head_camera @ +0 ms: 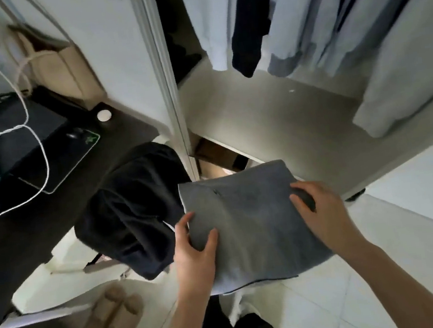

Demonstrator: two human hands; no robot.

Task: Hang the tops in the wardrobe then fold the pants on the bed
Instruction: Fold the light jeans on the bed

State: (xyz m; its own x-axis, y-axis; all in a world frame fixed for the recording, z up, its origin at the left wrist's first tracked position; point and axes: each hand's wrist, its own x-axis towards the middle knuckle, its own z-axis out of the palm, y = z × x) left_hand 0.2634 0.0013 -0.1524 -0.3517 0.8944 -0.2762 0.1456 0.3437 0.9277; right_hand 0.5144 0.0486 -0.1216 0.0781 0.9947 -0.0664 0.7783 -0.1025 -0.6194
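I hold a folded grey garment (247, 222) flat in front of me, just before the open wardrobe's lower shelf (274, 129). My left hand (192, 245) pinches its left edge, thumb on top. My right hand (316, 208) grips its right side, fingers curled over the fabric. Several tops hang inside the wardrobe: pale blue ones (298, 14) and a dark one (247, 21). The bed is not in view.
A black garment (131, 215) is draped over a chair to the left of my hands. A dark desk (25, 214) holds a laptop, a phone on a white cable and a beige bag (55, 61). Beige slippers (112, 321) lie on the white tiled floor.
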